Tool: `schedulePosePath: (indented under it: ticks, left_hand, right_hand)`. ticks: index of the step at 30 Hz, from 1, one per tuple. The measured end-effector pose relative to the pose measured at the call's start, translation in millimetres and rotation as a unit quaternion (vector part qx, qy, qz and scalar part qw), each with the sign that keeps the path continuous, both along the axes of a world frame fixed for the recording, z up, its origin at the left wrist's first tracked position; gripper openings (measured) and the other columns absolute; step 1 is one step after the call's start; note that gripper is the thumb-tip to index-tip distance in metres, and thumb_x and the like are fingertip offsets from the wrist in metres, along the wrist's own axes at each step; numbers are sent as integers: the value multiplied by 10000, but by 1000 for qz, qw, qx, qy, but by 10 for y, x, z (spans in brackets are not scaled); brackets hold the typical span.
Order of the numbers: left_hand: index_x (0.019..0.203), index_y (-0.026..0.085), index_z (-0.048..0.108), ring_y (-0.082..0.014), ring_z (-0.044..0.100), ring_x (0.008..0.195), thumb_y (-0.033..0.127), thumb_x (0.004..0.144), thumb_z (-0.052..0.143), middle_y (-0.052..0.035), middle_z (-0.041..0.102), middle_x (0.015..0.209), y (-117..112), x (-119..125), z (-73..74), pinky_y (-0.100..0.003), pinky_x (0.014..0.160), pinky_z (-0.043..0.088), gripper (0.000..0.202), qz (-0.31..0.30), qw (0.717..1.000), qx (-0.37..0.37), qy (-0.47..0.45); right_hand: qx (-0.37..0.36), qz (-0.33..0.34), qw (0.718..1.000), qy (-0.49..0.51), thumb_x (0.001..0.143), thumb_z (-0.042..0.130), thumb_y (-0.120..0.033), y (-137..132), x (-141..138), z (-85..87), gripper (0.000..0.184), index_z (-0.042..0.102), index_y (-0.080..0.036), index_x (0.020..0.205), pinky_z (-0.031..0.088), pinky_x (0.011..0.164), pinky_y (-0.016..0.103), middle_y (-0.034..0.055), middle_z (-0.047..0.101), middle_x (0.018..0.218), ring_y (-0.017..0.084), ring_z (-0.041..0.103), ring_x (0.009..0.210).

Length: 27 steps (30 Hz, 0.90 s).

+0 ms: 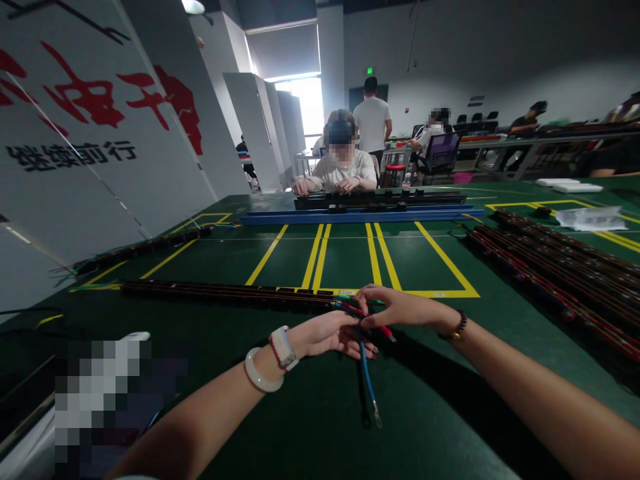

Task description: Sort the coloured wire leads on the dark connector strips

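In front of me a long black strip with wires along it (225,291) lies across the green table, and its wire ends come out at the right. My left hand (333,333), palm turned up, is closed around these ends from below. A blue wire (367,377) with a metal lug hangs down past its fingers. My right hand (395,307) pinches the bundle from above, its thumb and fingertips meeting at the wires. A red wire (385,331) with a metal tip sticks out under it, and a green wire (376,302) shows behind the fingers. The exact grip points are partly hidden.
More wired black strips (560,280) lie in a bundle at right, another (145,248) at far left. Blue rails (360,215) cross the table's far side, where a person (345,160) sits. Yellow tape (435,293) marks the green tabletop. A plastic bag (593,219) lies at right.
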State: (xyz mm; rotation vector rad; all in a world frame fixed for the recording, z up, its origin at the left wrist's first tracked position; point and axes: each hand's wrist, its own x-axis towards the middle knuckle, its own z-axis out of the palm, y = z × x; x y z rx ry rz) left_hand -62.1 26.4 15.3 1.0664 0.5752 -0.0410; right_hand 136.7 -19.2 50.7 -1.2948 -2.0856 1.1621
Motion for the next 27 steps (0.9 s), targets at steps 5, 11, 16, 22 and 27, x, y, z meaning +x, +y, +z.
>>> schedulePosePath:
  ticks: [5, 11, 16, 22, 27]
  left_hand:
    - [1073, 55, 484, -224, 644, 944, 335, 905, 377, -224, 609, 1080, 6, 4, -9, -346, 872, 457, 343, 8, 1000, -11, 24]
    - [1093, 65, 464, -233, 633, 984, 369, 874, 456, -236, 584, 1128, 23, 7, -65, -345, 879, 464, 375, 6, 1000, -28, -10]
    - [1134, 81, 447, -241, 629, 994, 361, 875, 457, -231, 588, 1122, 23, -3, -52, -357, 897, 458, 382, 9, 1000, -26, -8]
    - [1125, 82, 451, -244, 633, 981, 380, 876, 461, -234, 583, 1128, 7, 2, -55, -366, 910, 448, 388, 13, 999, -17, -26]
    - [1207, 61, 438, -219, 633, 977, 366, 914, 398, -230, 557, 1169, -48, 48, -21, -399, 966, 416, 425, 58, 996, -57, -28]
  right_hand:
    - [-34, -30, 997, -63, 747, 683, -422, 45, 161, -8, 688, 421, -177, 1334, 360, 979, 308, 97, 433, 1311, 226, 435, 1163]
    - [-119, 2, 992, -30, 720, 712, -507, 160, 402, -167, 808, 413, -104, 1353, 310, 1036, 312, 127, 406, 1368, 249, 399, 1226]
    - [-94, 5, 995, -32, 694, 741, -478, 240, 459, -373, 659, 530, -99, 1189, 415, 802, 278, 94, 571, 1102, 203, 533, 941]
    - [-52, -10, 997, -63, 694, 746, -431, 236, 434, -419, 520, 549, -123, 1065, 358, 627, 227, 39, 555, 907, 136, 475, 755]
    - [-66, 36, 997, 0, 707, 732, -436, 188, 386, -360, 469, 516, -122, 981, 343, 590, 217, 12, 510, 839, 111, 438, 704]
